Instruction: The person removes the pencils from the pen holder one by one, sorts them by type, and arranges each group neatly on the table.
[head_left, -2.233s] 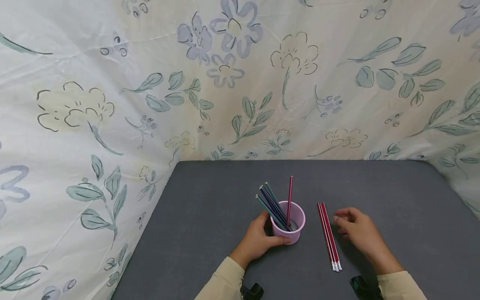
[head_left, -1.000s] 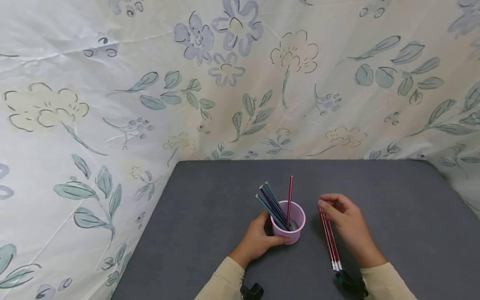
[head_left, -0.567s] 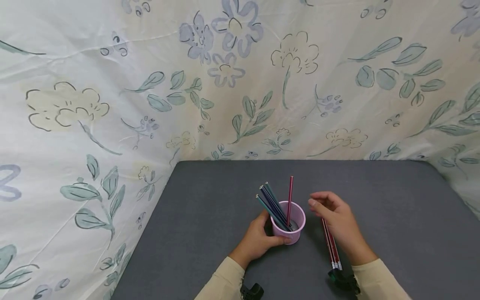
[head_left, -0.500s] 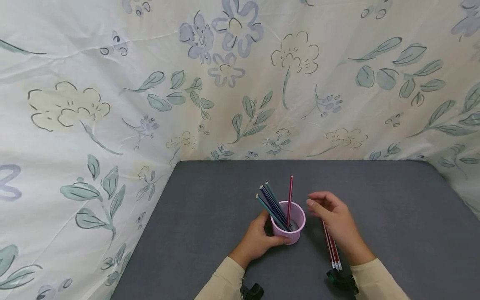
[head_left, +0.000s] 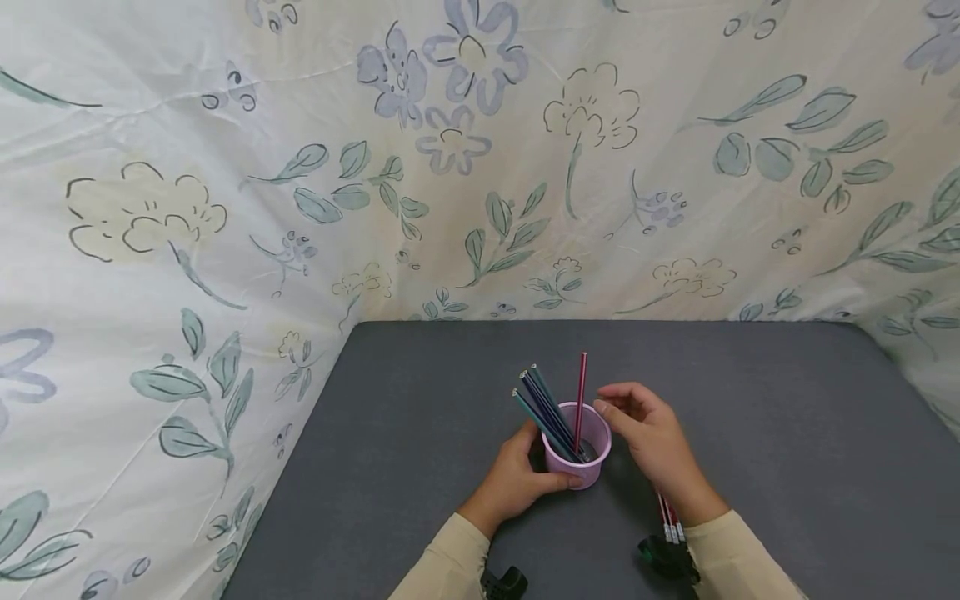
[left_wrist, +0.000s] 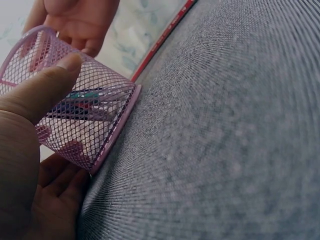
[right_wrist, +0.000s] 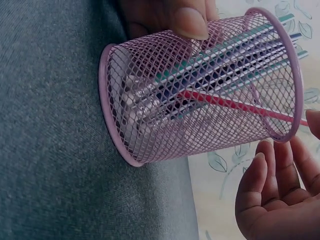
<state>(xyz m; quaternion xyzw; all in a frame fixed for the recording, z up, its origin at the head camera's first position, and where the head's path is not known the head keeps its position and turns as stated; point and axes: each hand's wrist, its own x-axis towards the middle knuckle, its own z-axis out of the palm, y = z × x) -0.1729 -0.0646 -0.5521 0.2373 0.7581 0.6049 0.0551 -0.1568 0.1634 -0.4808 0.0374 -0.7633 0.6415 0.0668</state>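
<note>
A pink mesh pencil cup [head_left: 588, 477] stands upright on the table. My left hand [head_left: 513, 479] grips it from the left, its thumb against the mesh in the left wrist view. Several green and dark blue pencils [head_left: 542, 408] lean left in the cup, and one red pencil [head_left: 581, 392] stands near its middle. Silvery ends show low through the mesh in the right wrist view. My right hand [head_left: 652, 433] is at the cup's right rim, fingers loosely bent and holding nothing. Under its wrist lie red pencils [head_left: 670, 518] with white ends, mostly hidden.
The dark grey table [head_left: 420, 417] has its far edge against a floral cloth [head_left: 480, 208], which also hangs along the left side. Black wrist devices [head_left: 506, 583] sit below both wrists, the right one close to the loose pencils' ends.
My right hand has moved left from beside the loose red pencils, over them, to the cup's rim. Its wrist now covers most of them. The left hand and cup have not moved.
</note>
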